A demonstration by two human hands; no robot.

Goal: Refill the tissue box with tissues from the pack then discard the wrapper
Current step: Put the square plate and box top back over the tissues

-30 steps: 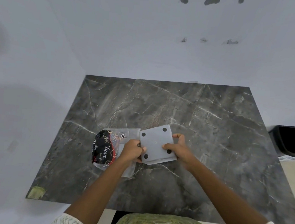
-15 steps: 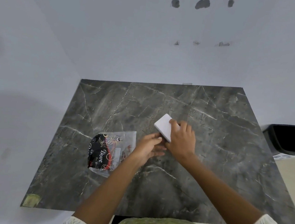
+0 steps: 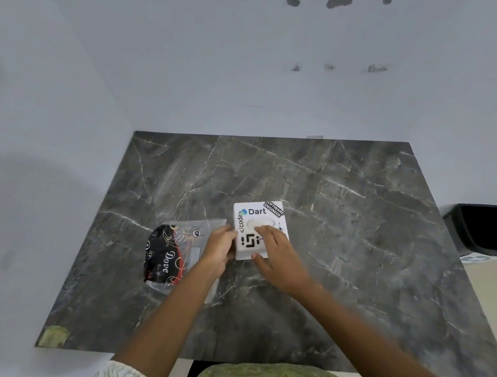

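A white square tissue box [image 3: 255, 216] with black stickers sits top-up on the dark marble table [image 3: 356, 243], its oval opening showing white tissue. My left hand [image 3: 219, 247] grips the box's left side. My right hand [image 3: 277, 255] lies over the box's near right part, fingertips at the oval opening. To the left lies the flattened clear wrapper [image 3: 172, 251] with black and red print, partly under my left forearm.
A black bin [image 3: 490, 229] stands on the floor beyond the table's right edge. White walls close off the far and left sides. A yellowish patch [image 3: 54, 335] marks the table's near left corner.
The box was bottom-up with its black feet showing; both hands have turned it over and set it top-up on the table, slightly farther away.
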